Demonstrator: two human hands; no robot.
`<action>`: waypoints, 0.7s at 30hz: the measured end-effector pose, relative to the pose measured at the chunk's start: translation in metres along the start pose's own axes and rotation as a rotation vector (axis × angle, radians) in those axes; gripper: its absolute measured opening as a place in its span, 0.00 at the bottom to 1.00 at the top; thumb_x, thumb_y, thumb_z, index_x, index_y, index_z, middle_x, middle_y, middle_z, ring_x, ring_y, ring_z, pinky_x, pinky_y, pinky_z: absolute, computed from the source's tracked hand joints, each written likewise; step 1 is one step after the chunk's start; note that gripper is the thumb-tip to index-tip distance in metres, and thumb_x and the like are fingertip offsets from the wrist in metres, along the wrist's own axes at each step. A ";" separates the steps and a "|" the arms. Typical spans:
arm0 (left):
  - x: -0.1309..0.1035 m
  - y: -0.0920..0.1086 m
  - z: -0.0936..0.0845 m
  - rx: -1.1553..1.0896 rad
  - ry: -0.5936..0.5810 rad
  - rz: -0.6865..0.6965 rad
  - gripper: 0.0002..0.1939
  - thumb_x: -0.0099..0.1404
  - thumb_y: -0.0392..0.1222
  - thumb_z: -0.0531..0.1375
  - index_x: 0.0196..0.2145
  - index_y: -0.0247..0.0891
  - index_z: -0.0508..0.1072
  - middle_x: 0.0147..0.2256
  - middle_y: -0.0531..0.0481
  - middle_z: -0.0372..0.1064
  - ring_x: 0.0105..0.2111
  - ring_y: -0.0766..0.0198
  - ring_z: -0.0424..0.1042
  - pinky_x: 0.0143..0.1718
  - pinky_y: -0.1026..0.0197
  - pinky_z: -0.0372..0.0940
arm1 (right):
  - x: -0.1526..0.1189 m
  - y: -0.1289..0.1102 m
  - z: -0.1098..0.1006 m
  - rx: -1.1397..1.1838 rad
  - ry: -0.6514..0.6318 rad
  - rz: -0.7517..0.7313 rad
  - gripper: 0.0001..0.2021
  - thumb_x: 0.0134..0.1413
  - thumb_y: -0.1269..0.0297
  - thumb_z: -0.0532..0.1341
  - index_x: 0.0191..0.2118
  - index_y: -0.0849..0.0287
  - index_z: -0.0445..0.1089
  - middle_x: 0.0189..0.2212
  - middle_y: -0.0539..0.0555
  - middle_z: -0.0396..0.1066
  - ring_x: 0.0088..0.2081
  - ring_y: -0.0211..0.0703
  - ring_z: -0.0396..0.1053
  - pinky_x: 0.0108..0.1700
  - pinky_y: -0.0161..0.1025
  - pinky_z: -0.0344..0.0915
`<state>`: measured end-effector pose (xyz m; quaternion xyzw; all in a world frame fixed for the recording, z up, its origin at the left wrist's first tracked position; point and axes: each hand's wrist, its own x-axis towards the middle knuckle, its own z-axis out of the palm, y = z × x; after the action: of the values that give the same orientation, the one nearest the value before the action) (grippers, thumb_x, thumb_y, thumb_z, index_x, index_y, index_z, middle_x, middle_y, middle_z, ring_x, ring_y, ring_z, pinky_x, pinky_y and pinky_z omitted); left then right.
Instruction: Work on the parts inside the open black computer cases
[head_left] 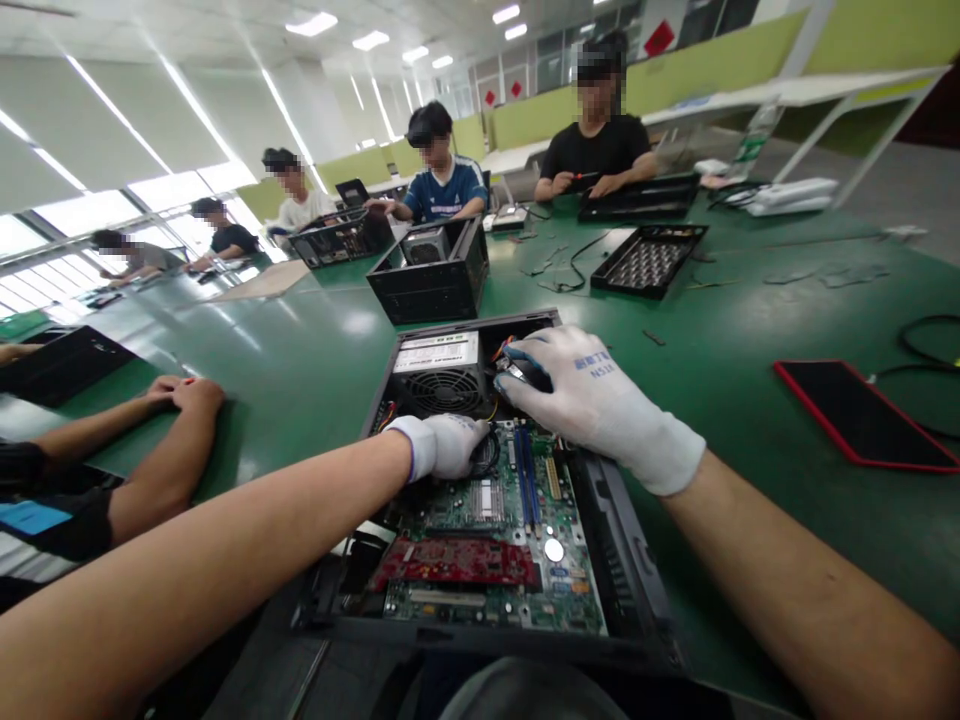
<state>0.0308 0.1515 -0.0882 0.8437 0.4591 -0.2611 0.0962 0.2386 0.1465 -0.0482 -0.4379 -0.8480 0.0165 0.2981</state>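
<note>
Our gloved right hand (592, 385) curves its thumb and fingers around the coloured wires (501, 350), just beside the power supply (439, 350); we cannot tell whether they grip. Our gloved left hand (452, 445) reaches to the black cable (489, 455), its grip hidden. The open computer case (637, 560) lies under our fingers, the red card (457, 562) nearer us than our fingertips.
</note>
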 end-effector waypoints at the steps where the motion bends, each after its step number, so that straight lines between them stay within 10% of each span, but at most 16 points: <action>1: 0.000 0.000 0.000 0.000 0.003 0.000 0.31 0.61 0.39 0.65 0.61 0.31 0.68 0.57 0.34 0.74 0.55 0.45 0.76 0.54 0.52 0.72 | 0.000 0.000 0.000 0.006 -0.003 0.004 0.22 0.67 0.49 0.58 0.53 0.60 0.76 0.50 0.62 0.76 0.53 0.58 0.68 0.56 0.50 0.60; 21: 0.002 -0.007 -0.004 -0.028 0.090 0.019 0.22 0.70 0.40 0.59 0.59 0.33 0.68 0.55 0.38 0.75 0.55 0.51 0.76 0.57 0.58 0.68 | 0.000 0.002 0.003 0.026 0.032 -0.030 0.19 0.66 0.51 0.59 0.49 0.61 0.77 0.46 0.62 0.77 0.50 0.57 0.69 0.56 0.50 0.61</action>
<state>0.0270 0.1581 -0.0856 0.8576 0.4583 -0.2155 0.0898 0.2383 0.1488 -0.0514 -0.4215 -0.8493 0.0158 0.3175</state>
